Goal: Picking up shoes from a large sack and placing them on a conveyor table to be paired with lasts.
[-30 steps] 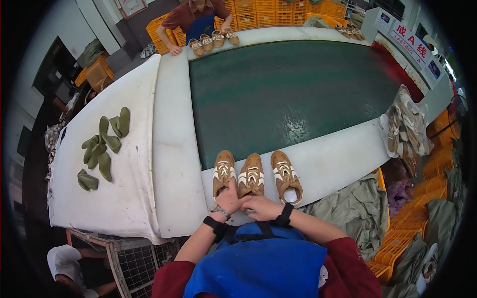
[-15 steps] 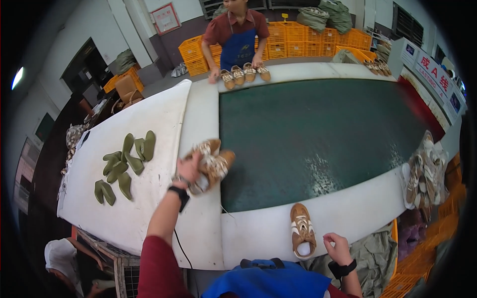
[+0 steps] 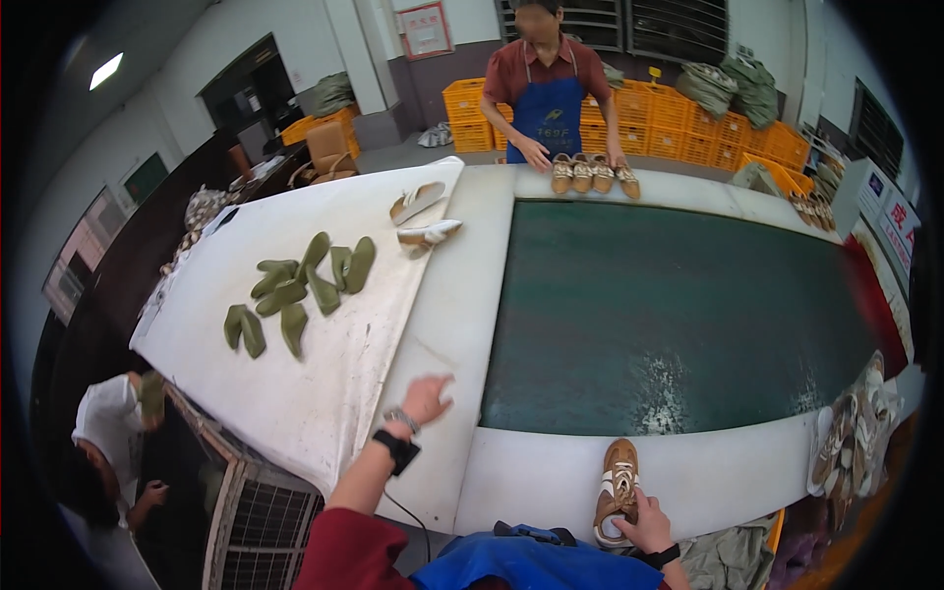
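A brown and white sneaker (image 3: 617,470) stands on the white ledge in front of me, toe pointing away. My right hand (image 3: 649,524) grips it at its opening, on the right side near the heel. My left hand (image 3: 426,398) is empty, fingers apart and slightly blurred, over the white ledge left of the green belt. Farther off, at the edge of the white-covered table, lie one brown and white sneaker (image 3: 403,205) and, nearer me, another sneaker (image 3: 430,234) on its side. Several olive-green shoe lasts (image 3: 292,329) are spread over that table.
Ahead runs a dark green conveyor belt (image 3: 678,315). Across it a co-worker in a blue apron (image 3: 546,113) touches a row of sneakers (image 3: 595,177). A clear bag of shoes (image 3: 854,433) hangs at the right. Another person (image 3: 108,433) is low at the left, beside a wire cage (image 3: 261,531).
My left hand has let go of the two sneakers, now at the table's far edge, and drawn back toward me. My right hand has closed on the near sneaker. The view has shifted left.
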Available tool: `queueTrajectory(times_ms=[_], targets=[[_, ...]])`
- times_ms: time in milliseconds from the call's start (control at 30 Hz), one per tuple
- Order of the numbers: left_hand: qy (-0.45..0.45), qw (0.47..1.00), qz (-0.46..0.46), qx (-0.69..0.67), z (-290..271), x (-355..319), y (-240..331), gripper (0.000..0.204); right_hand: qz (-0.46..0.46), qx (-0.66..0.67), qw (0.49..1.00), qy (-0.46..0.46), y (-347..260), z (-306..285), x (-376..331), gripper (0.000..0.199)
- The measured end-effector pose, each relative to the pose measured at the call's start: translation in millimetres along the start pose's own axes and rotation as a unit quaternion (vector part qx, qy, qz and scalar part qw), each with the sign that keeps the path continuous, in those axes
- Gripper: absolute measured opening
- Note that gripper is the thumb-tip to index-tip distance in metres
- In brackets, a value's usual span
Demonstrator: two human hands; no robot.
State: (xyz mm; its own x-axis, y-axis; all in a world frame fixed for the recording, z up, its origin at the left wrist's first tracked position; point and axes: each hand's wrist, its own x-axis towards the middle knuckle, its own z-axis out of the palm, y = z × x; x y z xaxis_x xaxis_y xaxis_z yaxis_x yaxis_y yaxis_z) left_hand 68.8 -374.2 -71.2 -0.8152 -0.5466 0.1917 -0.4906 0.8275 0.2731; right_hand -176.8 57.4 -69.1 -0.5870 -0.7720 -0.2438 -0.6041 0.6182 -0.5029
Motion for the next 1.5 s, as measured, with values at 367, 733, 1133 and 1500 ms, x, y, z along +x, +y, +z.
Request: queueTrajectory(times_ms=[367,733,1133,1500], targets=[[-0.124,0.982,-0.049,-0.134,-9,-168,117,0.039,-0.178,0.1,0.971,0.128,-23,38,43,0.049],[-0.161,0.97,0.073,-0.165,-34,-167,92,0.039,-0.21,0.096,0.968,0.098,-149,54,29,0.039],[-0.271,0.829,0.422,-0.249,-16,-131,200,0.042,0.066,0.13,0.972,0.187,-55,29,-103,0.036],[-0.422,0.606,0.641,-0.209,-36,-156,366,0.04,0.534,-0.179,0.537,0.628,-111,-83,-632,0.021]])
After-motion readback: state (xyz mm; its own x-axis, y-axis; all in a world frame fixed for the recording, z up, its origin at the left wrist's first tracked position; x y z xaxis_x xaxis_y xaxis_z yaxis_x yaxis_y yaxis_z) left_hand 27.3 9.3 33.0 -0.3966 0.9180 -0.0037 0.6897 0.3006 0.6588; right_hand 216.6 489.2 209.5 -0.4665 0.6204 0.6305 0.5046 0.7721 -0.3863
